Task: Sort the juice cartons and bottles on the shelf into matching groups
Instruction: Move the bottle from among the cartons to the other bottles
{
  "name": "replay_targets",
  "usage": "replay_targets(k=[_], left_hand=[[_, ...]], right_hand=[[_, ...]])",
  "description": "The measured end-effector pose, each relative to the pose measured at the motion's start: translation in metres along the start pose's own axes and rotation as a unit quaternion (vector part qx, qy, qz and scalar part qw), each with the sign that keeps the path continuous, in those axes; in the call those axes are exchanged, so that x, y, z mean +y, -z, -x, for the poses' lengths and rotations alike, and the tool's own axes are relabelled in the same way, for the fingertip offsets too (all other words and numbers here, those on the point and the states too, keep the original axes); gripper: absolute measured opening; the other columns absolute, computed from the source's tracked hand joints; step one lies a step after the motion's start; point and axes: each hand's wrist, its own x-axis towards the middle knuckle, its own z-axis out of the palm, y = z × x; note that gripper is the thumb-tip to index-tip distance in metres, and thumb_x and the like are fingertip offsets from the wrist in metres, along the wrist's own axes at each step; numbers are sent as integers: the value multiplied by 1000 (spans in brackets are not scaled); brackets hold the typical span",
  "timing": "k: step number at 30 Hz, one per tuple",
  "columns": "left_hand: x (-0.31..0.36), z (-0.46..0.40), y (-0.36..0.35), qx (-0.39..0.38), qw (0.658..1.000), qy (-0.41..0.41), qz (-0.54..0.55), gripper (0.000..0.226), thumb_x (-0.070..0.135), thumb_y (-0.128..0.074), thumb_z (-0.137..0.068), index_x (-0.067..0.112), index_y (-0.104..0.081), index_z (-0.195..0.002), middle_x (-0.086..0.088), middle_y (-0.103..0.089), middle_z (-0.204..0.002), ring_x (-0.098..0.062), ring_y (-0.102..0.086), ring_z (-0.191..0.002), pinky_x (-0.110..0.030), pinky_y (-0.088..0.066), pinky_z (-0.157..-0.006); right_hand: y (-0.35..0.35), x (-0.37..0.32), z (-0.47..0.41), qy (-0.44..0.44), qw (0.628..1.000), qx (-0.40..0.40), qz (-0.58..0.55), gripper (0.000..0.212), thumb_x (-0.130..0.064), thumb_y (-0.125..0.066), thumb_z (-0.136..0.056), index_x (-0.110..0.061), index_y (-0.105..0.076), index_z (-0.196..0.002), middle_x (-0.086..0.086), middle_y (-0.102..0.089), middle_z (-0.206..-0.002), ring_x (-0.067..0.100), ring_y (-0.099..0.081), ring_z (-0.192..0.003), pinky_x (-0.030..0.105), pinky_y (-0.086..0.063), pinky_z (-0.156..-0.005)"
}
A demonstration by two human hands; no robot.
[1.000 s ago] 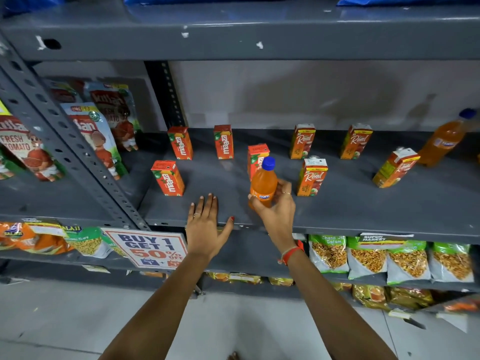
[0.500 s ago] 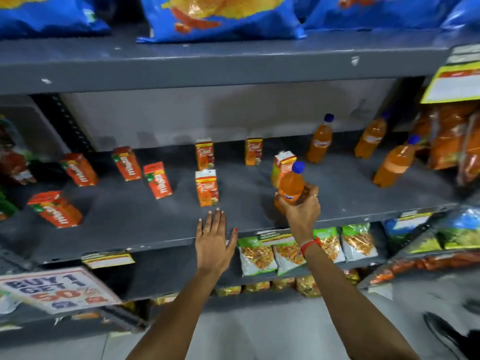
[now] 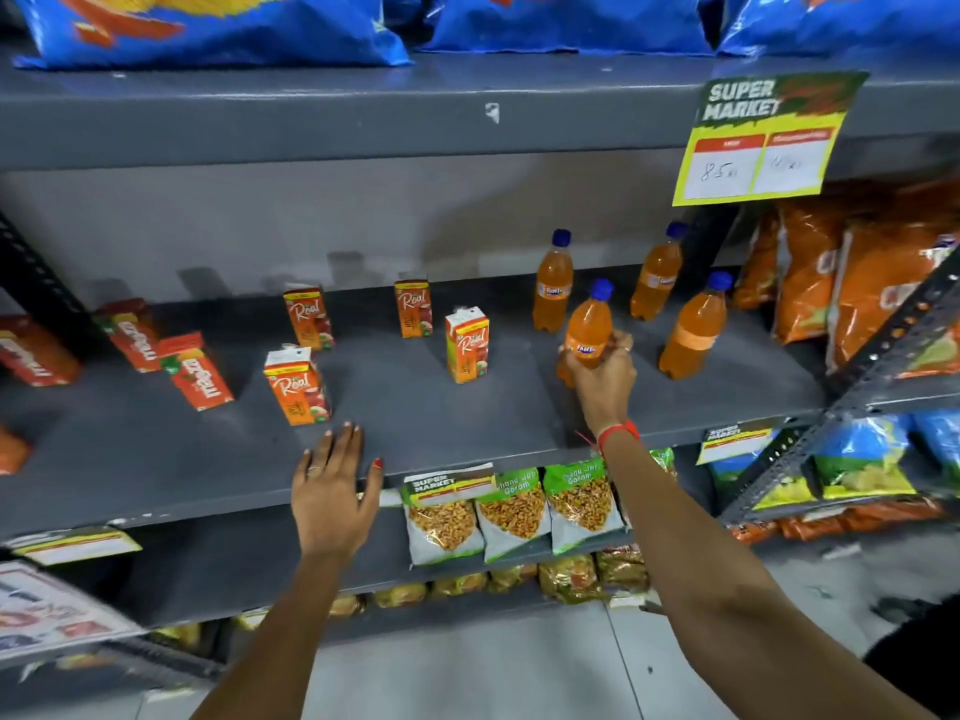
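Note:
My right hand (image 3: 602, 374) grips an orange soda bottle (image 3: 589, 324) with a blue cap, held just above the grey shelf (image 3: 415, 407). Three more orange bottles stand close by: one behind (image 3: 554, 283), one at the back right (image 3: 657, 272), one to the right (image 3: 693, 327). Several orange Real cartons stand mid-shelf, the nearest (image 3: 297, 386) by my left hand (image 3: 332, 491), another (image 3: 466, 347) left of the held bottle. Red Maaza cartons (image 3: 196, 371) stand at the left. My left hand rests flat on the shelf's front edge, fingers apart.
Orange snack bags (image 3: 852, 272) fill the shelf's right end behind a slanted metal brace (image 3: 852, 366). A yellow price sign (image 3: 763, 140) hangs from the upper shelf, under blue snack bags (image 3: 218, 23). Packets of snacks (image 3: 514, 506) hang on the lower shelf.
My right hand carried the bottle rightwards along the shelf, from among the cartons to beside the other bottles. The view swung right. My left hand stayed on the shelf edge.

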Motion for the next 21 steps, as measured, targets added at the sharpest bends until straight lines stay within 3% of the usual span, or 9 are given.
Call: replay_targets(k=[11,16,19,21], left_hand=[[2,1,-1,16,1000,10,9,56,43,-31,-87,10,-54,-125,-11,-57,-130,-30,-49,-123,-46,-35,-102],[2,1,-2,12,1000,11,6,55,43,-32,-87,10,-54,-126,-10,-56,-131,-28,-49,-124,-45,-34,-103],[1,1,-1,11,1000,12,7,55,42,-31,-87,10,-54,-126,-9,-56,-131,-27,-48,-125,-44,-33,-104],[1,1,-1,9,1000,12,5,55,42,-31,-87,11,-53,-127,-8,-56,-132,-26,-47,-126,-44,-32,-104]], right_hand=[[4,9,-9,11,995,-95,-26,62,-20,-71,-78,-15,-41,-131,15,-59,-125,27,-58,-111,37,-46,-95],[0,8,-9,7,994,-103,-46,70,-15,-71,-78,-15,-34,-137,16,-50,-134,30,-53,-119,44,-45,-103],[-4,5,6,0,998,-10,-55,90,-12,-77,-71,-14,-24,-143,14,-23,-151,26,-34,-135,30,-33,-108],[-11,4,27,48,993,75,-84,84,-8,-77,-67,-12,-32,-138,16,-26,-144,25,-39,-130,31,-39,-106]])
